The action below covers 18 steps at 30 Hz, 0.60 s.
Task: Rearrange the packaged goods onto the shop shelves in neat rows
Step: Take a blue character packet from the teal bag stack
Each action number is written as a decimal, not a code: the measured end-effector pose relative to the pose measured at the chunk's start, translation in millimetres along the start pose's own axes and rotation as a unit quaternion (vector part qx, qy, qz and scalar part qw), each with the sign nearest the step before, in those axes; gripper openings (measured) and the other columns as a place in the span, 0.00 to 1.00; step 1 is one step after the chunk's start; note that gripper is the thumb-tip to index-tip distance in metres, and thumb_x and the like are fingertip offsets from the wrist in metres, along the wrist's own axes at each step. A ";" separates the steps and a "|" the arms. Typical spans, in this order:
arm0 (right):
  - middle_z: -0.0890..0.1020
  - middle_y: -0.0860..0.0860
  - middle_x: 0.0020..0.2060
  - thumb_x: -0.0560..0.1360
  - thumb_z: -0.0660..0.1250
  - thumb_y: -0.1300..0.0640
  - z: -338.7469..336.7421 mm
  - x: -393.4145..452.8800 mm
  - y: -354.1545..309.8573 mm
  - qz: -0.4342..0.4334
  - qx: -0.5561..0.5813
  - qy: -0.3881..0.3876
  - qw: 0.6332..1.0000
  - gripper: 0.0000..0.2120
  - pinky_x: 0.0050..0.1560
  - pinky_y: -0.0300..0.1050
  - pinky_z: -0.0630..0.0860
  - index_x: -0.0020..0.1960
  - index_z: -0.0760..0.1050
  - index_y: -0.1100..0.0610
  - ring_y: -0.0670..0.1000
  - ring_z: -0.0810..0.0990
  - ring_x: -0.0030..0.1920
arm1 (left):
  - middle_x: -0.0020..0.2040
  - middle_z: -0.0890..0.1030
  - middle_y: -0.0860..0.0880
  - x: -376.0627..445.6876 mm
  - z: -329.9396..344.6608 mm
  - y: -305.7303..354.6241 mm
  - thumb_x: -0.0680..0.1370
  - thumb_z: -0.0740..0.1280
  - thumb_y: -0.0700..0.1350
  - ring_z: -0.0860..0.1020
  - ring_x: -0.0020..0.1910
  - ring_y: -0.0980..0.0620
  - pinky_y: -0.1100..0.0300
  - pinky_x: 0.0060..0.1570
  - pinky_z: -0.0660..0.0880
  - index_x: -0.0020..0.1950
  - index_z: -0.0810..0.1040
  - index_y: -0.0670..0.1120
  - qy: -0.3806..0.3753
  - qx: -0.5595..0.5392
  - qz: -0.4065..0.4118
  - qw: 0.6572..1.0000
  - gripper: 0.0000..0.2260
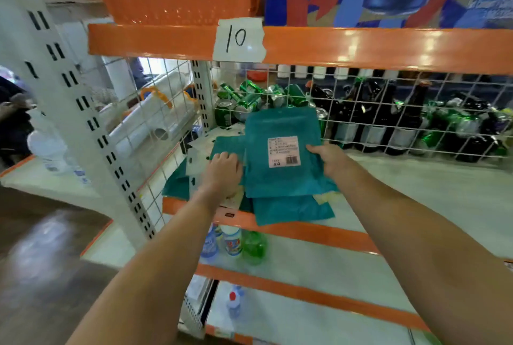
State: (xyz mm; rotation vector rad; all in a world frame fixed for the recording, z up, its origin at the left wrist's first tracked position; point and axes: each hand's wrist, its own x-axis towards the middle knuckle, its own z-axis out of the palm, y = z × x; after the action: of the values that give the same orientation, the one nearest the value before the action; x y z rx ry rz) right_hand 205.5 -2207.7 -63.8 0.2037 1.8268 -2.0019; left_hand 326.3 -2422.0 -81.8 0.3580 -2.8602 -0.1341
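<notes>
An orange-edged metal shop shelf (388,192) with a wire-mesh back carries a loose heap of flat teal plastic pouches (294,210) at its left front. The right hand (329,160) pinches the labelled teal pouch (277,167) on top; the left hand (223,171) presses flat on the heap. The lowest pouches overhang the lip — a tug could slide them off. The label's print is unreadable, and the heap's count is hidden.

Two bare forearms enter from the bottom edge, about 7 and 5 o'clock, narrowing toward the wrists. No sleeves, gloves, watch, rings or bands show anywhere on them. The left hand (222,172) shows its knuckled back; the right hand (329,160) shows its back and thumb side.
</notes>
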 end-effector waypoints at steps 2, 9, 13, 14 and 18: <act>0.79 0.62 0.58 0.74 0.69 0.63 -17.5 -6.7 9.3 0.000 0.025 0.028 0.999 0.18 0.57 0.62 0.75 0.62 0.74 0.67 0.60 0.79 0.52 | 0.59 0.76 0.42 -7.7 0.2 13.0 0.82 0.53 0.48 0.72 0.60 0.42 0.50 0.57 0.69 0.59 0.74 0.41 -0.001 -0.013 0.016 1.000 0.15; 0.78 0.62 0.61 0.76 0.67 0.64 -63.6 -59.1 20.6 -0.029 0.073 0.075 0.994 0.17 0.61 0.62 0.73 0.64 0.73 0.64 0.60 0.79 0.55 | 0.58 0.77 0.42 -30.6 -6.5 57.1 0.82 0.54 0.48 0.74 0.58 0.42 0.49 0.55 0.71 0.57 0.75 0.41 0.011 -0.027 0.060 0.998 0.14; 0.77 0.64 0.60 0.76 0.65 0.65 -90.2 -88.6 29.6 -0.057 0.068 0.057 0.994 0.10 0.59 0.59 0.74 0.57 0.74 0.65 0.57 0.79 0.41 | 0.57 0.76 0.42 -52.3 -11.2 84.5 0.82 0.53 0.48 0.74 0.58 0.42 0.49 0.56 0.70 0.57 0.74 0.41 0.001 -0.030 0.063 0.998 0.15; 0.77 0.64 0.60 0.77 0.65 0.65 -97.8 -94.8 32.9 -0.062 0.065 0.053 0.995 0.08 0.58 0.59 0.74 0.55 0.74 0.65 0.56 0.78 0.40 | 0.57 0.76 0.42 -59.3 -11.5 90.8 0.82 0.53 0.48 0.74 0.58 0.42 0.49 0.56 0.69 0.57 0.74 0.41 -0.003 -0.032 0.062 0.998 0.14; 0.79 0.63 0.57 0.76 0.66 0.64 -128.7 -127.3 52.0 -0.059 0.051 0.065 0.995 0.05 0.52 0.57 0.77 0.51 0.75 0.64 0.57 0.79 0.41 | 0.58 0.76 0.43 -92.6 -6.1 113.4 0.82 0.54 0.48 0.73 0.59 0.43 0.49 0.56 0.69 0.57 0.74 0.42 -0.012 -0.028 0.054 0.998 0.14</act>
State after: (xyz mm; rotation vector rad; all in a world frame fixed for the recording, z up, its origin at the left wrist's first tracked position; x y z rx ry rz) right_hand 319.0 -2058.1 -78.9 0.2673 1.8560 -2.2122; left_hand 388.6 -2289.4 -84.2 0.1920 -2.8850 -0.1998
